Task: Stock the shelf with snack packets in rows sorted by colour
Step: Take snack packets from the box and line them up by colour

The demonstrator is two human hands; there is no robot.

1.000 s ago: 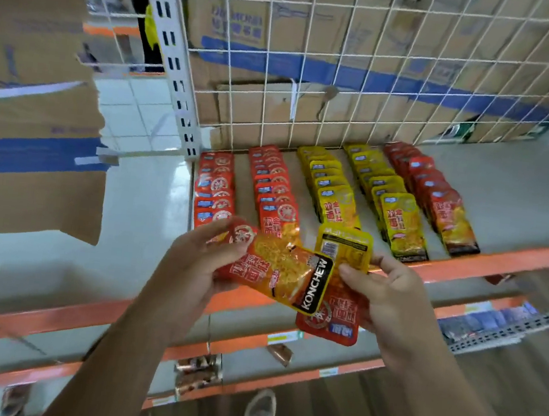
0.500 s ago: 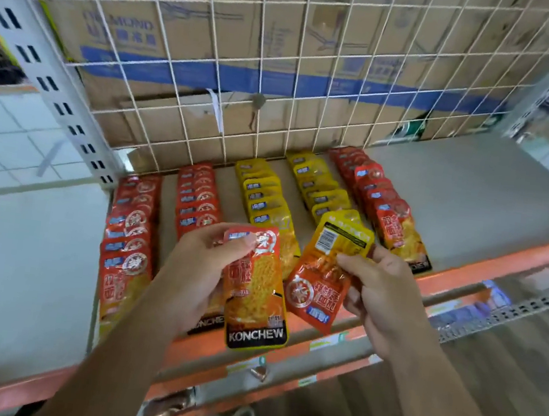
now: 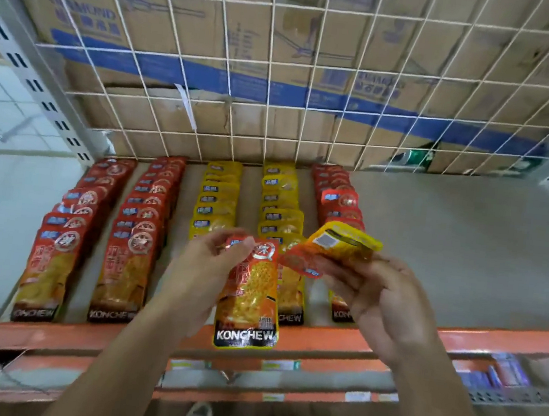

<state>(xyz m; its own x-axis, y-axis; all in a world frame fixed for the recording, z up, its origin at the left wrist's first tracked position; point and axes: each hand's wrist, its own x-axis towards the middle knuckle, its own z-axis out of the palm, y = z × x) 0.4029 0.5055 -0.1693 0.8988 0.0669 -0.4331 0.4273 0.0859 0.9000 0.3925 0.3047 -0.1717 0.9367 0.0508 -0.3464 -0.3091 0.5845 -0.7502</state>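
Gripping packets [image 3: 251,294] above the orange shelf edge [image 3: 491,338]; bare shelf [image 3: 450,245] lies right.

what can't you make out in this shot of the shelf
Head view: front of the left yellow row, hidden behind the left hand and its red packet.
Front packet of the right red row, mostly behind the right hand.
Yellow packet in the right hand: face turned away.
Lower-shelf goods: blurred.

left hand [image 3: 204,268] holds red packet [image 3: 249,294]; right hand [image 3: 382,298] pinches two packets [image 3: 333,248] over shelf [image 3: 450,248].
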